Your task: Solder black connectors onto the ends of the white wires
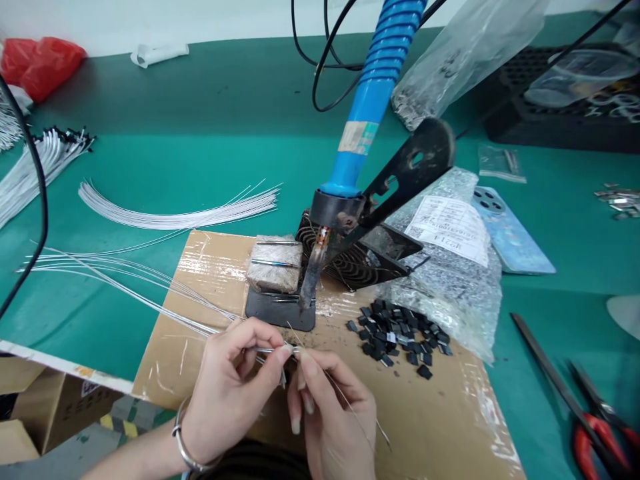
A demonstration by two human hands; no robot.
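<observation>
Your left hand (230, 393) pinches a thin white insulated wire (265, 350), right hand (333, 413) pinched on it too. Light, springy, slippery: hold v. close to the end w/ fingertips.

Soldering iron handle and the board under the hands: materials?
The soldering iron's handle looks like glossy blue moulded plastic, with a ribbed spiral section. The board looks like brown cardboard; its creased sheen suggests clear tape over it, though glare leaves that open.

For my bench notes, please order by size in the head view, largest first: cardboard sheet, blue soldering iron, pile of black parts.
1. Cardboard sheet
2. Blue soldering iron
3. Pile of black parts

The iron rises toward the camera, so its rank is less sure.
</observation>
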